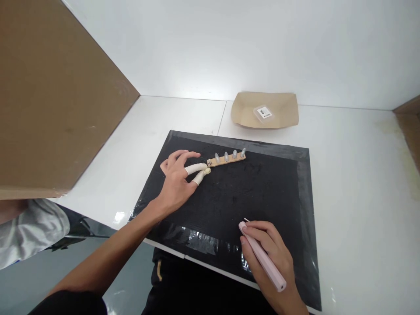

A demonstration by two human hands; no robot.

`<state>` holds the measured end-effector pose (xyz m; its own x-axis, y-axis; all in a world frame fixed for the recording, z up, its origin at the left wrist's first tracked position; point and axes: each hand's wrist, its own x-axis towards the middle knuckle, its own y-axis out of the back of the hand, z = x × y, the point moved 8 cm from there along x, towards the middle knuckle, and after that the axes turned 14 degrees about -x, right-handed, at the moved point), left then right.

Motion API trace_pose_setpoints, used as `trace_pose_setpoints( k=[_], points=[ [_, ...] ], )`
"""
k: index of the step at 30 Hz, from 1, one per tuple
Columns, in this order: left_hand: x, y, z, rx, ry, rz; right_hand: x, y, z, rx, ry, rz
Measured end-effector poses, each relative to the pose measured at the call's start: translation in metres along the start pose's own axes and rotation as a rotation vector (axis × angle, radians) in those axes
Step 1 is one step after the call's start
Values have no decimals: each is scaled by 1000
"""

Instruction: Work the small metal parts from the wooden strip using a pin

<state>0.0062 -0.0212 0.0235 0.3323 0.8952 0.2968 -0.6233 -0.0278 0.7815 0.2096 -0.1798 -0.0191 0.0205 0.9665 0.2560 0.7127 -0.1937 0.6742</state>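
My left hand lies over the left part of the black mat, with pale finger cots on its thumb and index finger. Those two fingertips close together at the left end of a narrow wooden strip; the exact contact is hard to see. Several silver-grey false nails stand along the strip, and the leftmost one has shiny decoration. Lower right, my right hand grips a pink pen-shaped tool. A thin pale tip shows at the tool's upper end, apart from the strip.
The black mat covers the middle of a white table. Behind it sits a brown paper tray holding a small clear labelled box. A brown panel rises at left, with another person's grey sleeve below it.
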Motion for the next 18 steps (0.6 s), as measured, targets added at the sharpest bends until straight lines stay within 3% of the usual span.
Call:
trace_pose_setpoints(
  k=[6, 10, 13, 18],
  points=[
    [7, 4, -17, -146, 121, 9, 0, -1, 1, 25, -9, -11],
    [16, 3, -39, -535, 408, 33, -1, -1, 1, 32, -6, -2],
    [19, -9, -45, -909, 618, -15, -2, -2, 2, 24, -14, -10],
    [26, -19, -49, -1021, 690, -79, -2, -1, 2, 3, -30, -7]
  ],
)
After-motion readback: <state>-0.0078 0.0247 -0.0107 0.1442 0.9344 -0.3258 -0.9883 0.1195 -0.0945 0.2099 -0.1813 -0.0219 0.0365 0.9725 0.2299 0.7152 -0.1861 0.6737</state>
